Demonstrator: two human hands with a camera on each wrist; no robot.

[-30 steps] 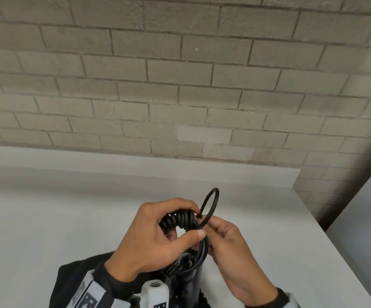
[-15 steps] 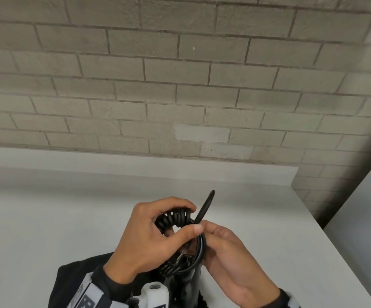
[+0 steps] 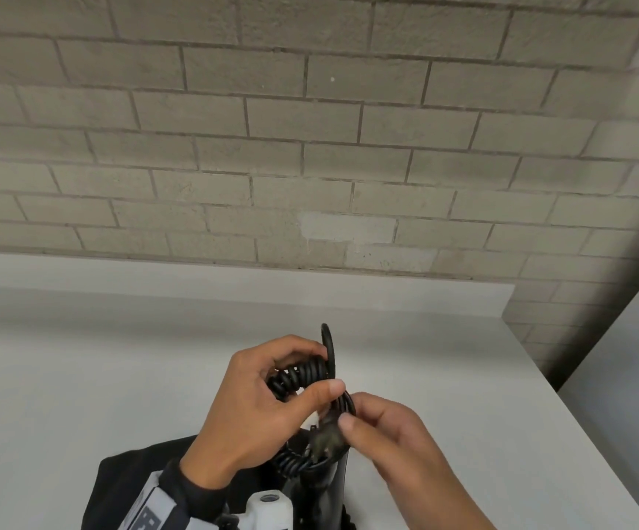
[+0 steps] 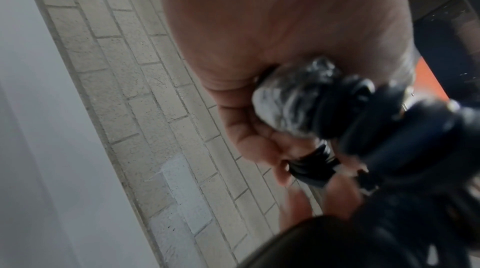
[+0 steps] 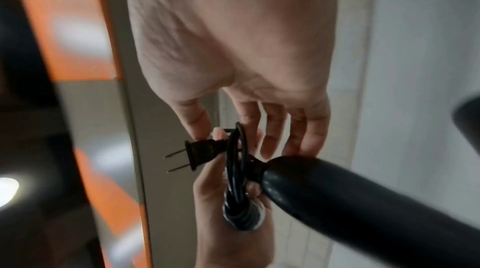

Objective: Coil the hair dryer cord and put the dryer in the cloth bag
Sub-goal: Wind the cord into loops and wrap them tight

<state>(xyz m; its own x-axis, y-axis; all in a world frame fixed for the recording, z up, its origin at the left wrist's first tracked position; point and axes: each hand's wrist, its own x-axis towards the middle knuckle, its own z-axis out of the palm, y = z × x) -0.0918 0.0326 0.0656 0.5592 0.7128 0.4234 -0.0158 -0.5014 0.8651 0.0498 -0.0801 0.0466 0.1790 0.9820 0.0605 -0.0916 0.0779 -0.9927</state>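
Left hand grips the coiled cord above the dryer handle; right hand pinches the plug beside it. Coiling looks nearly finished; next, probably tuck the plug, then reach the black cloth bag below

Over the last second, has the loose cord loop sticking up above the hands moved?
Yes. The cord loop has swung left toward the left hand, now standing edge-on against the white counter.
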